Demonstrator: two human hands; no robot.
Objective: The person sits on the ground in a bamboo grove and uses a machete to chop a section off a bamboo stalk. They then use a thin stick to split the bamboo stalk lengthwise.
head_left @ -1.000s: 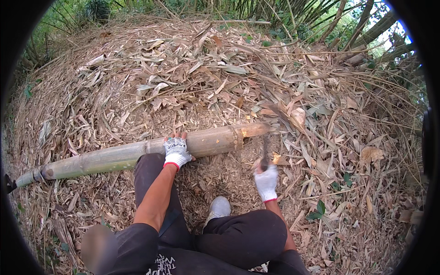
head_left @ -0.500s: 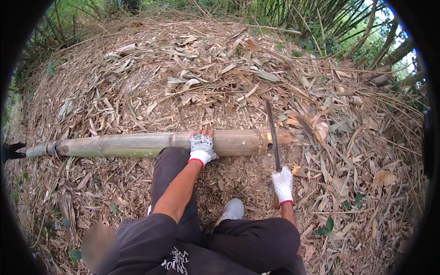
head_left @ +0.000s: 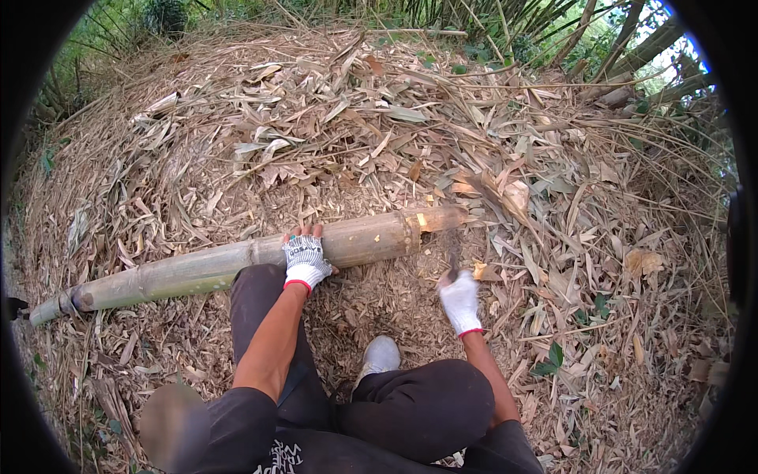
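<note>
Leaf litter (head_left: 624, 316): 1 bamboo pole (head_left: 367, 239) under left hand (head_left: 306, 262), beyond right hand (head_left: 459, 303).

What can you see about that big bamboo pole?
The bamboo pole is thick, greyish-tan with greenish patches, and ringed by joints. It lies slanted over dry leaf litter, thicker toward the right, where a notch shows yellowish inside. The gloved left hand rests on it; whether the left knee touches is unclear.

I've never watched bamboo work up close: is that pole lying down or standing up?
Lying down: the pole runs sideways across the leaf-strewn ground, with the left hand on it.
</note>
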